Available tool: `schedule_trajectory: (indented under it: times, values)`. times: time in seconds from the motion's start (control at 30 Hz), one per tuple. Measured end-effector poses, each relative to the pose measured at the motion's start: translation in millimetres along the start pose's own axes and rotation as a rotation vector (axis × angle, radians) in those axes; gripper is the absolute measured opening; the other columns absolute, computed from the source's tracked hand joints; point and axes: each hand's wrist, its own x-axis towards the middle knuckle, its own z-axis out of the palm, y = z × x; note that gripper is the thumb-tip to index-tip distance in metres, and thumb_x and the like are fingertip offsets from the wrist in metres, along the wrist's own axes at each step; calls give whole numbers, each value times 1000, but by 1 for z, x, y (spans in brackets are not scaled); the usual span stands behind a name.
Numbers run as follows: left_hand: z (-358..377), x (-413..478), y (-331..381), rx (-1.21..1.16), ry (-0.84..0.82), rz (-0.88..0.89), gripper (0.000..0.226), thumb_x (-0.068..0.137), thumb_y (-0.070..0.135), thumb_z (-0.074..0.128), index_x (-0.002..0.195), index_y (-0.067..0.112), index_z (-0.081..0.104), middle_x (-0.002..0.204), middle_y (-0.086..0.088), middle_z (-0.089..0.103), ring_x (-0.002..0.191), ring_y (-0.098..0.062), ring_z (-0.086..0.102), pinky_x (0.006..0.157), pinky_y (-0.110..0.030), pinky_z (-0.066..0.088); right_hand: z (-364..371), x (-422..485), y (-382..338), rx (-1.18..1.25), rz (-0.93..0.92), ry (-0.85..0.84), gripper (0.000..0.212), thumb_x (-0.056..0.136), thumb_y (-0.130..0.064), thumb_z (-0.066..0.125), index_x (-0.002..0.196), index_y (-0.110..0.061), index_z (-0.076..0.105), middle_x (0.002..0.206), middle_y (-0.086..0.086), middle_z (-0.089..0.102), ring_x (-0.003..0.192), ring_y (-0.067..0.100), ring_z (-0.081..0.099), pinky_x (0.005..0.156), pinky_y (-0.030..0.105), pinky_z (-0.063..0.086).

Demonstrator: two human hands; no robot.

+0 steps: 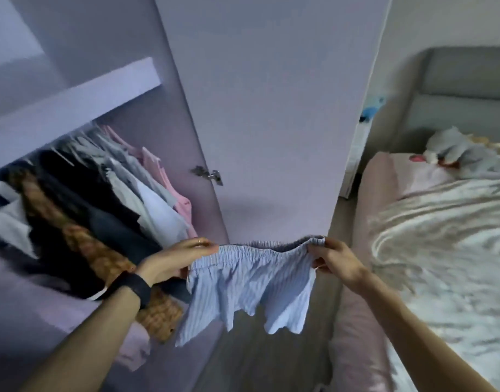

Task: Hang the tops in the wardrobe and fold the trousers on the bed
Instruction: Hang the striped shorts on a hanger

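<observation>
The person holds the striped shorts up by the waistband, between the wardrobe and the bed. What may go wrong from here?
1. The left hand and right hand only pinch the ends of the waistband of the shorts, which hang over the floor. If one pinch slips, they may drop there.
2. The blanket on the bed lies rumpled, so a fold made on it may come out uneven.
</observation>
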Motion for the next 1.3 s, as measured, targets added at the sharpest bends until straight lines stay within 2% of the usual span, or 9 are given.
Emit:
schedule_trajectory:
  times: [0.07, 0.2, 0.3, 0.4, 0.5, 0.7, 0.9, 1.07, 1.3]
  values:
    - [-21, -22, -14, -80, 31, -6, 54, 78, 64, 75, 110, 21, 71, 110, -2, 74, 107, -17, 67, 93, -36, 49, 36, 9, -16, 29, 10, -64, 29, 94, -30, 70, 106, -4, 70, 77, 4, 58, 66, 15, 58, 59, 24, 54]
    - [-47, -63, -44, -144, 137, -32, 18, 103, 21, 56, 88, 13, 62, 83, -2, 64, 82, -9, 60, 81, -25, 45, 99, 35, -32, -127, -30, -143, 58, 77, -57, 80, 97, -3, 72, 81, 4, 70, 75, 20, 69, 76, 39, 64]
    - [-67, -93, -73, -100, 184, -177, 36, 85, 48, 75, 103, 17, 72, 92, -5, 60, 83, -17, 55, 71, -29, 44, 144, 58, -45, -308, -73, -287, 49, 71, -52, 86, 101, -16, 75, 98, 2, 76, 87, 20, 74, 80, 38, 63]
    - [-72, -116, -92, 33, 248, -262, 29, 91, 29, 72, 114, 11, 68, 89, -5, 57, 68, -11, 50, 58, -24, 41, 174, 78, -51, -421, -82, -454, 40, 76, -30, 88, 108, -10, 73, 101, 3, 75, 87, 19, 74, 80, 33, 63]
    - [-81, -138, -114, 7, 497, -338, 23, 89, 17, 68, 111, 16, 67, 104, 1, 64, 86, -13, 62, 70, -24, 55, 200, 103, -55, -540, -89, -569, 31, 76, -13, 87, 103, -5, 75, 91, 6, 76, 75, 20, 75, 82, 37, 62]
    - [-77, -186, -135, 228, 781, -501, 16, 80, 19, 73, 84, 34, 69, 98, 11, 69, 95, -14, 63, 78, -26, 49, 251, 138, -90, -1030, -433, -715, 5, 85, -34, 71, 86, -37, 68, 101, -7, 71, 88, 15, 66, 81, 25, 51]
    - [-39, -242, -147, 296, 947, -847, 19, 78, 49, 55, 73, 33, 65, 85, 16, 67, 91, -14, 64, 79, -26, 50, 319, 136, -124, -960, -517, -843, 9, 76, -16, 70, 73, -24, 69, 67, -2, 71, 66, 18, 71, 55, 24, 52]
    - [-4, -258, -131, 455, 963, -1076, 32, 84, 53, 48, 103, 33, 64, 118, 0, 65, 109, -29, 63, 81, -36, 45, 365, 88, -99, -959, -607, -991, 7, 70, -17, 69, 74, -23, 66, 66, 0, 70, 70, 24, 72, 68, 39, 62]
    - [14, -310, -102, 769, 1138, -1156, 31, 87, 43, 58, 114, 29, 66, 120, 4, 63, 119, -21, 53, 100, -38, 37, 402, 18, -95, -1198, -871, -1105, 11, 79, -22, 67, 74, -17, 57, 74, -5, 61, 80, 18, 63, 58, 25, 38]
